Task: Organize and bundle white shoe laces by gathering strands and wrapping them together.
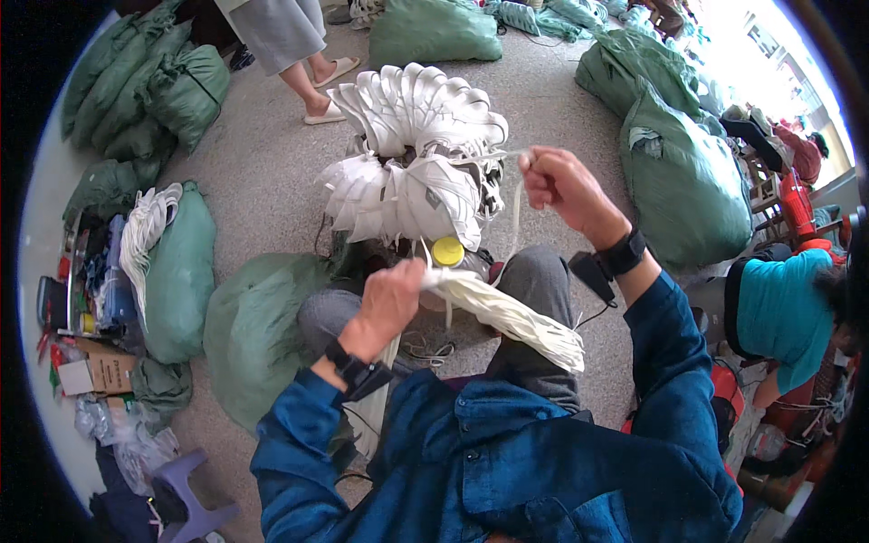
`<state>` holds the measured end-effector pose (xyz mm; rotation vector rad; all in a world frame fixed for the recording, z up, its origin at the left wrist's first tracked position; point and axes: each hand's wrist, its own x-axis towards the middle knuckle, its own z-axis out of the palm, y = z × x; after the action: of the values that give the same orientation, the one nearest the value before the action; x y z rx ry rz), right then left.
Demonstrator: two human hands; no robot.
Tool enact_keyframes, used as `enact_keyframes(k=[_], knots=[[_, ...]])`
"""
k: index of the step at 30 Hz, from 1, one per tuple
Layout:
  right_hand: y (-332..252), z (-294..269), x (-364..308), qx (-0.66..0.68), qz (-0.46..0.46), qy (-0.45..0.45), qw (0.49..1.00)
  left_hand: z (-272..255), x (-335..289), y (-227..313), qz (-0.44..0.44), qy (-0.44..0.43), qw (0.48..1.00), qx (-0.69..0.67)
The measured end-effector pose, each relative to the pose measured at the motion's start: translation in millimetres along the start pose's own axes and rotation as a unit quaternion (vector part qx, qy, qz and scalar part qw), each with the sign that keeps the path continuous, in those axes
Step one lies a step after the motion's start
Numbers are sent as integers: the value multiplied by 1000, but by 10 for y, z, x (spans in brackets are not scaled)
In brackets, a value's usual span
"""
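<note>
Blue shirt [543,471] nearest, wearer's grey-trousered legs [536,282] beyond. Left hand [385,303] curled closed around one end of cream lace bundle [516,317]; bundle's long axis slants rightward and back toward wearer, loose ends across right leg in view. Right hand [561,185] farther out, fingertips pinched on single white lace [487,157], which runs leftward to right side of white shoe pile [427,201]. Pile lies straight ahead; right hand nearer that side. Yellow lid [447,252] just beside pile, near left fist.

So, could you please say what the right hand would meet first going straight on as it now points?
The right hand would probably meet the upper fan of white, curved, shoe-like pieces, though depth is unclear.
</note>
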<state>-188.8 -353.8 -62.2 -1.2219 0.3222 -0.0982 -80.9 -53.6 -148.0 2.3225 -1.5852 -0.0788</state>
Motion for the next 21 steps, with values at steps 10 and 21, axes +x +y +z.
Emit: enact_keyframes(k=[10, 21], knots=[[5, -234, -397, 174, 14, -22, 984, 577, 1274, -190, 69, 32, 997, 28], [-803, -1011, -2105, 88, -285, 144, 944, 751, 1211, -201, 47, 10, 994, 99]])
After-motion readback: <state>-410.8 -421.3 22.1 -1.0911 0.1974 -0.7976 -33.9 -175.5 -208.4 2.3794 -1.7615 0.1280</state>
